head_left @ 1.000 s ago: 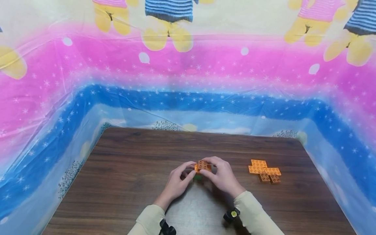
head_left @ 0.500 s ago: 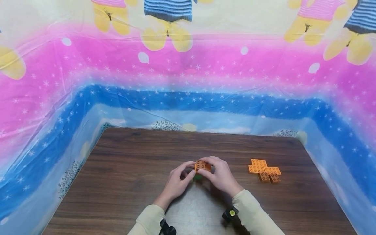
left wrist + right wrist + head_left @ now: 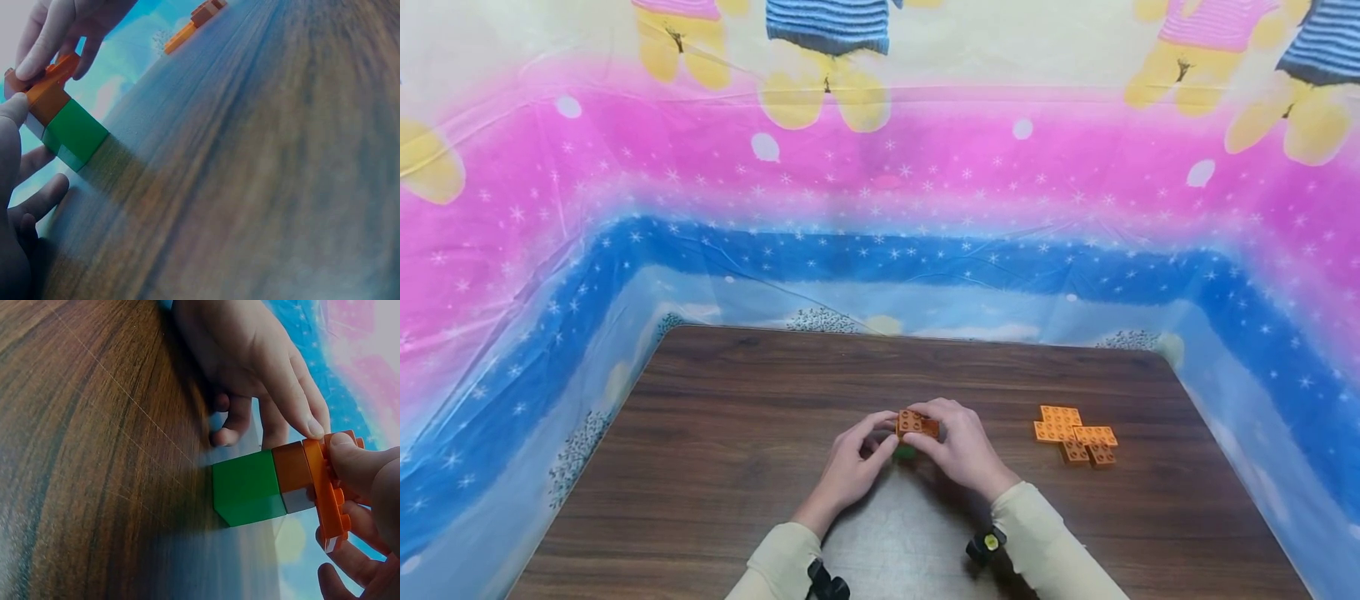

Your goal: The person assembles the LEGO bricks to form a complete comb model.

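Observation:
A small stack of toy building bricks stands on the table, held between both hands. Its base is a green brick (image 3: 247, 489), with a dark orange brick (image 3: 292, 470) above it. Over that lies a flat bright orange plate brick (image 3: 322, 494), which juts out to one side. On top sits another dark orange brick (image 3: 910, 421), pinched by my right hand (image 3: 966, 446) with the thumb on its near side. My left hand (image 3: 850, 462) steadies the stack from the left, thumb and forefinger at the level of the plate brick; its other fingers hang loosely lower down.
To the right on the brown wooden table (image 3: 737, 400) lie flat bright orange bricks (image 3: 1058, 425) and two dark orange bricks (image 3: 1075, 453), grouped close together. A patterned pink and blue cloth (image 3: 850, 192) rises behind the table and along its sides.
My right hand has moved slightly left, bringing the top dark orange brick over the left end of the plate brick. The left hand and the loose bricks stay put.

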Motion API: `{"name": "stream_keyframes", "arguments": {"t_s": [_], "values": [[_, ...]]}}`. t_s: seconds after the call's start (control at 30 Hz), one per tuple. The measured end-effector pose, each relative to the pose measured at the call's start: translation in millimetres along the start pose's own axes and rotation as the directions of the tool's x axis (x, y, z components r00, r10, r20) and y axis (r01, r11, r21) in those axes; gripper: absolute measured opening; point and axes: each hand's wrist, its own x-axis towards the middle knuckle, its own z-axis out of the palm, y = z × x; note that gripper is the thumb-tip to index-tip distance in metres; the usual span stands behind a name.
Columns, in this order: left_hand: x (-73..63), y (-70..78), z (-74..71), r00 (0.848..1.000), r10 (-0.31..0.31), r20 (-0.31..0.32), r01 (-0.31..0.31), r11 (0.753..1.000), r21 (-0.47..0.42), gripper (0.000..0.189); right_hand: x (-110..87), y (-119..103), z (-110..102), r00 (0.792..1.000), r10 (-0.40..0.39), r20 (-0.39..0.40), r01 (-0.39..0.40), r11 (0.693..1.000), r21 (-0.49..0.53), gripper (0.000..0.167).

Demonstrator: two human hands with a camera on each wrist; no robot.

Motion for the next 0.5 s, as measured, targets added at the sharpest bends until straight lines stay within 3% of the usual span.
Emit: {"name": "stream_keyframes", "arguments": {"t_s": [0.5], "values": [[0.0,-1.4,0.4,1.000,0.019,-0.002,-0.019,1.000,0.007,0.032,1.8,-1.7,-2.6,0.999,-0.033,0.018,0.033,0.999,-0.020,0.037]]}}
